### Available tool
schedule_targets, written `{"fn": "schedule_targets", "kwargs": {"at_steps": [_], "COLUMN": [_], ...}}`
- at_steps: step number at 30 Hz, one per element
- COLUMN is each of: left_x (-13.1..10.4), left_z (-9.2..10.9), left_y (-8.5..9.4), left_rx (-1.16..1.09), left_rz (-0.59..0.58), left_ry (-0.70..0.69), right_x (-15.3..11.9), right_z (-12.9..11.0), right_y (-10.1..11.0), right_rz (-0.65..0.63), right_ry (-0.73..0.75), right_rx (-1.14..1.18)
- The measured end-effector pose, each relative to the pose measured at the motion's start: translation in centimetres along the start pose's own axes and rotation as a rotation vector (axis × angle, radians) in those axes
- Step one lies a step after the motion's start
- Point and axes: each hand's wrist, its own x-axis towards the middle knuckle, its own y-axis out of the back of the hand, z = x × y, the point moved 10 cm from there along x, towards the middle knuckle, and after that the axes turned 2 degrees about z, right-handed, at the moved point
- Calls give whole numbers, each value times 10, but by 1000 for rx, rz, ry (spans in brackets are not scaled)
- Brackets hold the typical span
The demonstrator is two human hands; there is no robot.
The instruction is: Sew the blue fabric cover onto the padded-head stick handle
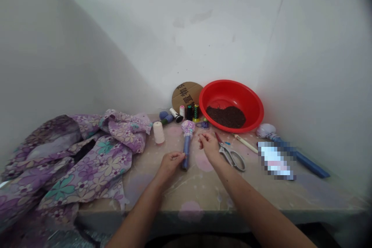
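Observation:
A blue-wrapped stick [186, 151] with a round head of purple flowered cloth [188, 127] lies on the table in front of me. My left hand [171, 162] pinches its lower end between thumb and fingers. To the right of the cloth head, my right hand [208, 143] is raised a little, with its fingers curled together in a pinch. Whatever is between those fingertips is too small to make out. Scissors with grey handles [234, 157] rest just right of my right hand, blades pointing away. A cone of white thread [158, 132] stands left of the stick.
A red basin [252, 118] with dark grains [226, 117] leans at the back beside a round cardboard piece [186, 92] and several thread spools [189, 112]. Flowered cloth [99, 166] heaps at left. A second blue stick [308, 161], a phone-like blurred object [274, 161] and a pale cutter-like tool [246, 143] lie right.

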Motion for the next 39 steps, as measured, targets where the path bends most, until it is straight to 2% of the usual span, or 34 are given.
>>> {"fn": "schedule_targets", "kwargs": {"at_steps": [3,5,10,15,19,22,26,32,35,39], "left_x": [0,0,-2,-5,-5,-6,-7,-9,-9,-10], "left_z": [-3,-2,-7,-8,-6,-6,0,17,15,0], "left_y": [2,5,6,9,10,7,3,0,5,19], "left_rx": [-45,-77,-246,-414,-558,-634,-629,-504,-474,-511], "left_rz": [5,18,30,40,34,8,-32,-54,-7,136], "left_ry": [46,58,124,123,100,101,82,34,19,43], "right_x": [1,-3,-33,-67,-84,-92,-91,-94,-95,-89], "right_z": [-12,-22,-26,-32,-47,-47,-38,-44,-41,-18], "right_y": [14,16,-7,-28,-38,-48,-57,-73,-77,-70], "right_rz": [-2,-44,-273,-471,-570,-646,-655,-682,-631,-491], "right_ry": [-3,28,94,194,325,350,311,330,327,171], "right_rx": [62,89,91,-91,-233,-314,-498,-678,-646,-505]}}
